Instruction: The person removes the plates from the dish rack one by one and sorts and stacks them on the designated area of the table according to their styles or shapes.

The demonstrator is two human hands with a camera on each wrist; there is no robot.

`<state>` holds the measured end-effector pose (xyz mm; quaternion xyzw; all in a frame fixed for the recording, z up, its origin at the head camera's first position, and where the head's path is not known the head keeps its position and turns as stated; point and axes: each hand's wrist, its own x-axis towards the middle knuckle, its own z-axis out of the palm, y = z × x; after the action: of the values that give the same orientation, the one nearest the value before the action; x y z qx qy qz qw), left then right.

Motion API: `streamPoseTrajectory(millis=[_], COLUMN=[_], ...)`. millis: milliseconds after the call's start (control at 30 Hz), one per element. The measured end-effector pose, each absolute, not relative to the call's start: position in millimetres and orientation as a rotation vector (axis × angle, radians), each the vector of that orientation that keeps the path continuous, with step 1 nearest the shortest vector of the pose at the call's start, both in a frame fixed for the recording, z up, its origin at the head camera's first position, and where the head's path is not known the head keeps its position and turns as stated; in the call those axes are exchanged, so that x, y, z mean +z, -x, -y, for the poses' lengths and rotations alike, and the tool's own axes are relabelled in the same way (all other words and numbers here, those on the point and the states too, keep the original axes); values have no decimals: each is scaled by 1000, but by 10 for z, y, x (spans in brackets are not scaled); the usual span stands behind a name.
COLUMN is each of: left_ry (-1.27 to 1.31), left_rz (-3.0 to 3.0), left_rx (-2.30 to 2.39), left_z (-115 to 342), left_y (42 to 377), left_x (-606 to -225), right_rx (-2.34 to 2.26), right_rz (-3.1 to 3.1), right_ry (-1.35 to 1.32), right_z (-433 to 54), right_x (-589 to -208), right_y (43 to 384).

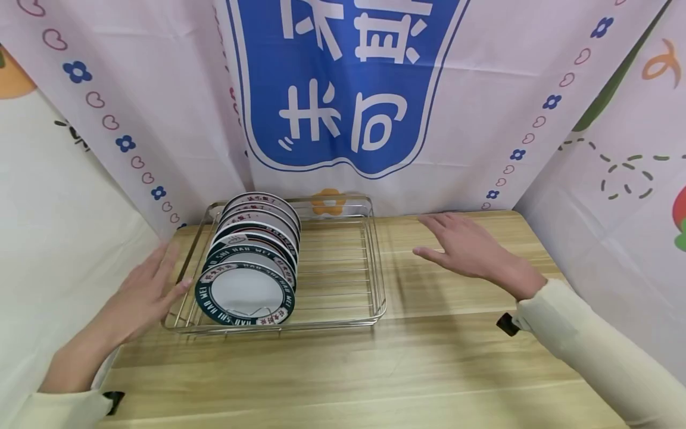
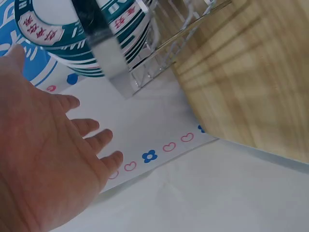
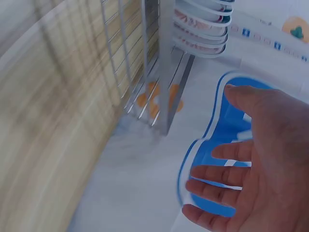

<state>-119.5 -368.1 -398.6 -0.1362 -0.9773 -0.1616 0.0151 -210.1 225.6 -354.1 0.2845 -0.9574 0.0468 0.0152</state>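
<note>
A row of plates [image 1: 246, 289] with patterned rims, several dark green, leans in the left part of a wire dish rack [image 1: 337, 325]. My left hand [image 1: 142, 298] is just left of the rack, fingers spread and nothing in its grasp; whether the thumb touches the rack's edge I cannot tell. In the left wrist view, the left palm [image 2: 53, 159] faces the camera beside the plates. Over the table to the right of the rack, my right hand [image 1: 466, 247] holds nothing, its fingers extended. The right wrist view shows that hand [image 3: 270, 150] with fingers apart from the rack.
The rack stands on a wooden table [image 1: 321, 381] near its back edge. Printed white cloth with a blue sign [image 1: 343, 119] hangs behind, and more white cloth encloses the left and right sides. A dark strap end [image 1: 507, 324] sticks out at the right cuff.
</note>
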Motion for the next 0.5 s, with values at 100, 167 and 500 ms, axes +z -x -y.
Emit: streamPoseTrajectory(millis=[100, 167, 500], left_ry=[450, 458, 427], left_rz=[3047, 3048, 3017], left_rx=[-490, -474, -522], left_z=[3644, 3624, 3573], left_y=[1131, 1091, 889], left_x=[-4046, -4089, -4335], right_rx=[106, 88, 63], right_rz=[2955, 2932, 2797], right_ry=[-933, -971, -1234], right_z=[-2136, -2038, -1431], right_x=[-3444, -3380, -3156], right_y=[2077, 2063, 1971])
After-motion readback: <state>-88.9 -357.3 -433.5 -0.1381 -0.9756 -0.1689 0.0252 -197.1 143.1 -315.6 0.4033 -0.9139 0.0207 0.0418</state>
